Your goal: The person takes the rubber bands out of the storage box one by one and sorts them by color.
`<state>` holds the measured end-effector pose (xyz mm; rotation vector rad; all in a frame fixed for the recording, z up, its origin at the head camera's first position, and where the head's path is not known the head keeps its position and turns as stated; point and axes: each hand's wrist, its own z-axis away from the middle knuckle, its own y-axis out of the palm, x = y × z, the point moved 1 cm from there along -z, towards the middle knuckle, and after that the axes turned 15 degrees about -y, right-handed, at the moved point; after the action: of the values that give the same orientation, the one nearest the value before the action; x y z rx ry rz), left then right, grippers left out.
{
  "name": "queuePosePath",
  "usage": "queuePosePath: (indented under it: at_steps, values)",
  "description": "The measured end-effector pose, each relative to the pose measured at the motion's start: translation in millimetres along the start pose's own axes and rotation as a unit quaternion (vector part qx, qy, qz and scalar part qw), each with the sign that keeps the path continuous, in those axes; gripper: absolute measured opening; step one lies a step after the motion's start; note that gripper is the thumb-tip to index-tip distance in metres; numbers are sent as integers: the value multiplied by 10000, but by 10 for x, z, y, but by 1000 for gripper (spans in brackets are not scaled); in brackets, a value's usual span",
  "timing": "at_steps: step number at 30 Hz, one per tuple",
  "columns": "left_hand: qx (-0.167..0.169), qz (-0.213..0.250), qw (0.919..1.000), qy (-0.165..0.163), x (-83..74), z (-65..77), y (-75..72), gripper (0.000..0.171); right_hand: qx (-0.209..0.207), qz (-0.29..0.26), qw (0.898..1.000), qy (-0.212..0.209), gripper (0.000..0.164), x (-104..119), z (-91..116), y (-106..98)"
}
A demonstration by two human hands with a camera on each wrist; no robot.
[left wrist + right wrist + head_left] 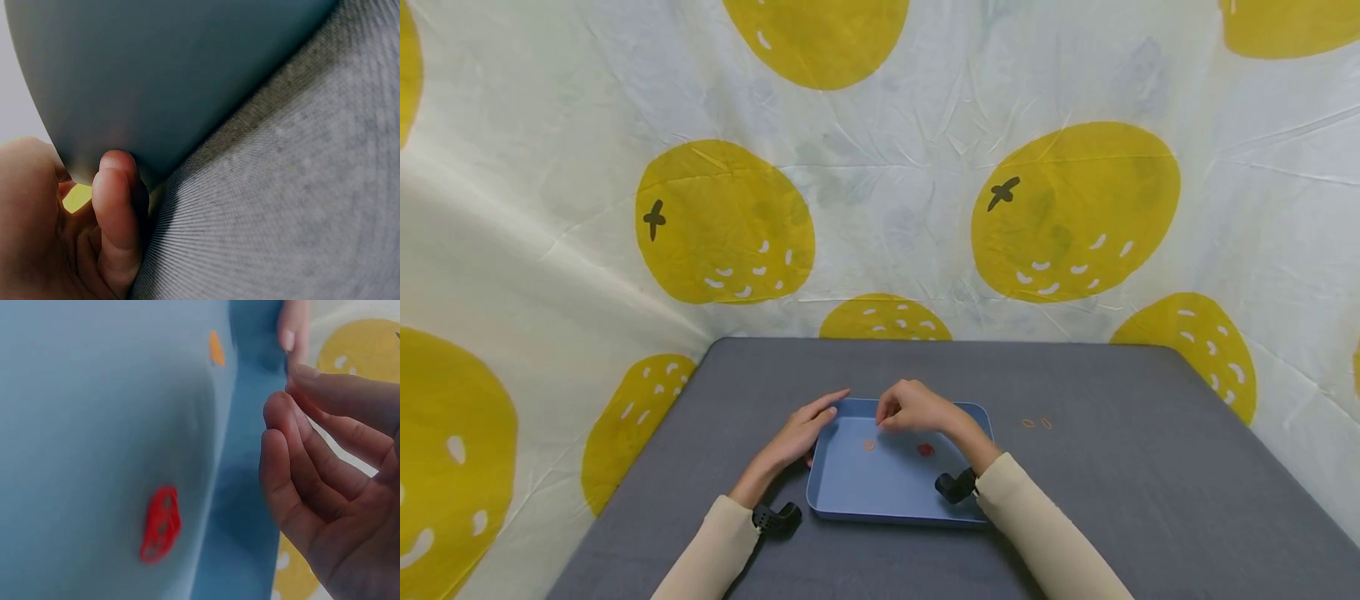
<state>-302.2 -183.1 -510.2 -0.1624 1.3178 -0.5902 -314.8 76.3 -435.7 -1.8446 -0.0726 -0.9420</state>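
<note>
A shallow blue tray (895, 518) lies on the table. At its far left corner my left hand (793, 437) grips the wall, thumb by the rim and index finger reaching along the back. Curled fingers (117, 200) press the tray's outer wall in the left wrist view. Over the tray's far part hovers my right hand (917, 408), fingers curled and thumb close to the index fingertip. Nothing shows between these fingertips (284, 412). Below it in the tray are a small orange rubber band (869, 445) and a red clump of bands (926, 450).
Two more orange bands (1037, 423) lie on the grey tablecloth (1120, 467), right of the tray. A white curtain with yellow fruit (1075, 208) hangs behind the table and along its sides. Each wrist carries a black camera (955, 486).
</note>
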Motion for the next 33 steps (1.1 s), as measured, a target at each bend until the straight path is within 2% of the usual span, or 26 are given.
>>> queuePosePath:
  at_steps: [6,23,33]
  values:
    - [37,-20,10000,12,3,-14,1,42,51,7,9999,109,5,14,-92,111]
    - [95,62,9999,-5,-2,-1,8,45,143,93,9992,362,4,-49,-156,291]
    - [143,68,9999,45,-6,0,-3,43,36,279,9994,221,10,-55,-139,298]
